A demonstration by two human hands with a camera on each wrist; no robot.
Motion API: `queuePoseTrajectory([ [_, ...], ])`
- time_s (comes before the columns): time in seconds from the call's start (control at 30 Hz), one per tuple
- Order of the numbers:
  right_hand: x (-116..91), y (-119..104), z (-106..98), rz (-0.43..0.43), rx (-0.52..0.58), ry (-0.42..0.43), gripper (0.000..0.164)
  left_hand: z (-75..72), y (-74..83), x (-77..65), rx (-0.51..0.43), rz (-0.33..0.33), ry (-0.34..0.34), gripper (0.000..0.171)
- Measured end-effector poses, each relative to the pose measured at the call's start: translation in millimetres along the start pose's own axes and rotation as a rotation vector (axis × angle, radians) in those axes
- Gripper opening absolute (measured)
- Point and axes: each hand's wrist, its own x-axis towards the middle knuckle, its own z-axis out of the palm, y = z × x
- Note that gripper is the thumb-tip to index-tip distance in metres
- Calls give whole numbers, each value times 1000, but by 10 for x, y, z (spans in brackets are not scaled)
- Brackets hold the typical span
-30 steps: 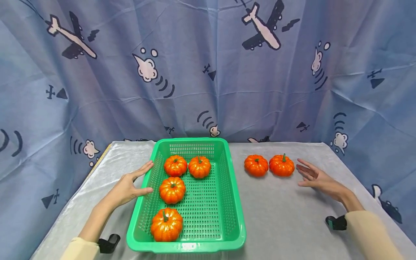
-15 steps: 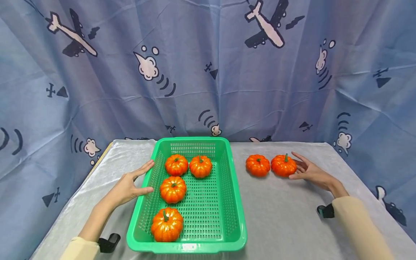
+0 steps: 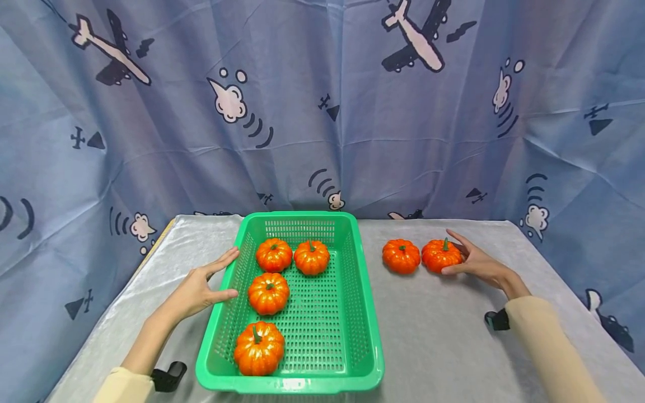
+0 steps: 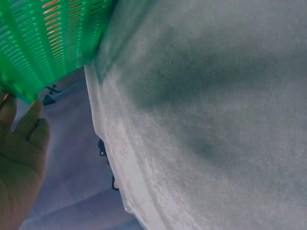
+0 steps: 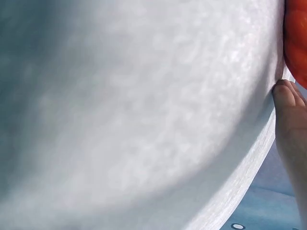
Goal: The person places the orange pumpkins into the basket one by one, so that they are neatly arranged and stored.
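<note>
One view, the head camera's, takes in both hands. The left hand [image 3: 194, 291] is spread wide at the nine o'clock side of the green basket [image 3: 332, 384], fingertips and thumb at its rim. The right hand [image 3: 478, 263] lies at three o'clock of the right loose pumpkin [image 3: 441, 256], thumb and fingers wide about it; whether they grip it, I cannot tell. The left wrist view adds the basket's slotted outer wall [image 4: 53, 43], orange showing through, and blue curtain [image 4: 72, 163] past the table edge. The right wrist view has part of one pumpkin at two o'clock, fingertips [image 5: 284, 96] near its underside.

Inside the basket are the eleven o'clock pumpkin [image 3: 274, 255], one o'clock pumpkin [image 3: 311, 258], ten o'clock pumpkin [image 3: 269, 294] and seven o'clock pumpkin [image 3: 259, 349]. Outside, between two and three o'clock, the left loose pumpkin [image 3: 401, 257] and its neighbour sit side by side on pale cloth [image 3: 428, 336].
</note>
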Motion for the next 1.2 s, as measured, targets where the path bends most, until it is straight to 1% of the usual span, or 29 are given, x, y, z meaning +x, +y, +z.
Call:
queuePoseTrajectory([
  [0.13, 61, -16, 30, 25, -25, 13, 112, -2, -4, -3, 0, -2, -1, 82],
  [0.23, 100, -36, 62, 25, -37, 15, 112, -3, -6, -2, 1, -1, -2, 81],
  [0.3, 122, -54, 91, 8, -39, 11, 110, -2, -9, -2, 3, -1, -1, 81],
  [0.4, 156, -79, 140, -40, -41, 21, 103, -3, -11, 2, 4, -5, 1, 81],
  [0.5, 165, -112, 158, -84, -83, 65, 93, -3, -8, 7, 5, -6, -1, 82],
  [0.63, 109, -199, 94, -99, -146, 136, 87, -6, -1, 8, 1, -6, -9, 82],
  [0.77, 19, -358, 16, -129, -127, 155, 83, -26, 11, 6, 7, -11, -4, 82],
  [0.87, -45, -521, 21, -159, -100, 149, 79, -45, 23, 8, 10, -15, -2, 82],
  [1.0, -100, -732, 99, -179, -79, 113, 77, -54, 33, 9, 11, -18, -8, 81],
  [1.2, -161, -1006, 261, -211, 11, 55, 77, -15, 28, -4, 2, -21, -14, 81],
])
